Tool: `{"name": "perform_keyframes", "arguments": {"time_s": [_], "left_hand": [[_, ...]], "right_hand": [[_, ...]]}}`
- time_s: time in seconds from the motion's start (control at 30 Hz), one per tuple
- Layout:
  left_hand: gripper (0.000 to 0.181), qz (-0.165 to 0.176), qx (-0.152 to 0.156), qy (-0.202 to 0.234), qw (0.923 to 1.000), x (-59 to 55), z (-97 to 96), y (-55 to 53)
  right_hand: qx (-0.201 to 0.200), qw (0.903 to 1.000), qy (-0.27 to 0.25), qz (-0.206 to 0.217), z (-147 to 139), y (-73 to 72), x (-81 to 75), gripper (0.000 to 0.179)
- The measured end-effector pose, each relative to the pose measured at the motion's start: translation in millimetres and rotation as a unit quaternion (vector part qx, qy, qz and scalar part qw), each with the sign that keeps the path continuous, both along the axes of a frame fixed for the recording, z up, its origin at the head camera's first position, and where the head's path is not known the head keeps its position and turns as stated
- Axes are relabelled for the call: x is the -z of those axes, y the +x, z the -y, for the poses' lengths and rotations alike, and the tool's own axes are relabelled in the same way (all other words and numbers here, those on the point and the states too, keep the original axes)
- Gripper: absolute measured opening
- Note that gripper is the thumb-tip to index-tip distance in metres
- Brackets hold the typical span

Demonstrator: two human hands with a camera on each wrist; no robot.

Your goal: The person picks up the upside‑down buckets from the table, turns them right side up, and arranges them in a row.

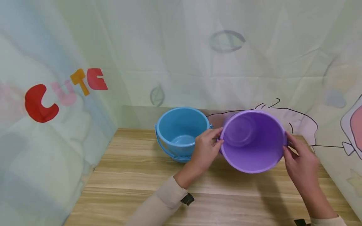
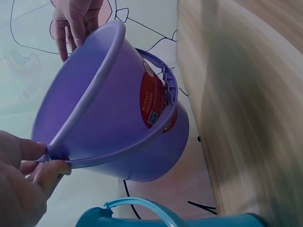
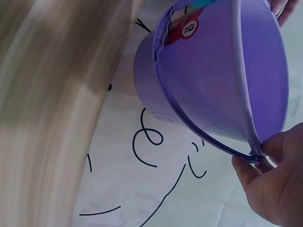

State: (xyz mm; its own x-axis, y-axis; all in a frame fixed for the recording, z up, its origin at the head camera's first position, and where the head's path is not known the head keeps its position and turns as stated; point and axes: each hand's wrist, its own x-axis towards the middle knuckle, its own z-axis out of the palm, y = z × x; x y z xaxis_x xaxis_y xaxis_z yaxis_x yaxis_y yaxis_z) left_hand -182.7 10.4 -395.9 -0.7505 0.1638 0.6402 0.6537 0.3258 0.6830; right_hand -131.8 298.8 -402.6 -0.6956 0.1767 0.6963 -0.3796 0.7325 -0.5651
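Both hands hold a purple bucket [image 1: 254, 157] above the table, its mouth tipped toward the head camera. My left hand [image 1: 204, 147] pinches the rim at the left handle joint. On the opposite side my right hand [image 1: 301, 160] pinches the rim at the other joint. In the left wrist view the bucket's handle [image 2: 169, 90] hangs against its outer wall, beside a red label [image 2: 150, 97] reading BUCKET. A blue bucket [image 1: 167, 125] stands upright on the table just left of the purple one, its handle [image 1: 162, 146] lowered at the front. My left hand overlaps its right side in the head view.
The wood-grain table [image 1: 127, 182] runs back to a pale printed curtain [image 1: 183, 62]. More curtain encloses the left and right sides, with coloured letters [image 1: 42, 105] on the left. Black bands [image 1: 187, 199] sit at the cuffs of light sleeves.
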Motion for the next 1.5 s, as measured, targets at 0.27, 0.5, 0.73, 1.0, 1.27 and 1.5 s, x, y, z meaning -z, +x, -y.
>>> {"name": "perform_keyframes", "arguments": {"time_s": [0.27, 0.5, 0.73, 1.0, 1.27, 1.5], "left_hand": [[0.038, 0.014, 0.003, -0.008, 0.9999, -4.4, 3.6, -9.1], [0.039, 0.043, 0.001, -0.028, 0.9987, -10.6, 4.0, -18.6], [0.039, 0.094, -0.005, -0.036, 0.9949, -15.3, 1.8, -26.7], [0.038, 0.121, -0.023, -0.057, 0.9907, -16.8, -5.4, -36.1], [0.037, 0.141, -0.038, -0.084, 0.9858, -17.6, -9.1, -42.9], [0.033, 0.179, -0.03, -0.09, 0.9794, -18.4, -10.8, -43.0]], "right_hand": [[0.005, 0.9978, -0.025, 0.062, -1, -8.9, -5.9, 0.05], [0.019, 0.9922, -0.006, 0.123, -3, -15.0, -13.8, 0.042], [0.039, 0.9839, 0.043, 0.169, -8, -21.6, -21.0, 0.042], [0.03, 0.9664, 0.079, 0.243, -15, -37.7, -33.1, 0.045], [0.01, 0.9493, 0.105, 0.296, -18, -52.1, -40.8, 0.049], [-0.001, 0.9395, 0.12, 0.321, -21, -56.4, -41.1, 0.048]]}}
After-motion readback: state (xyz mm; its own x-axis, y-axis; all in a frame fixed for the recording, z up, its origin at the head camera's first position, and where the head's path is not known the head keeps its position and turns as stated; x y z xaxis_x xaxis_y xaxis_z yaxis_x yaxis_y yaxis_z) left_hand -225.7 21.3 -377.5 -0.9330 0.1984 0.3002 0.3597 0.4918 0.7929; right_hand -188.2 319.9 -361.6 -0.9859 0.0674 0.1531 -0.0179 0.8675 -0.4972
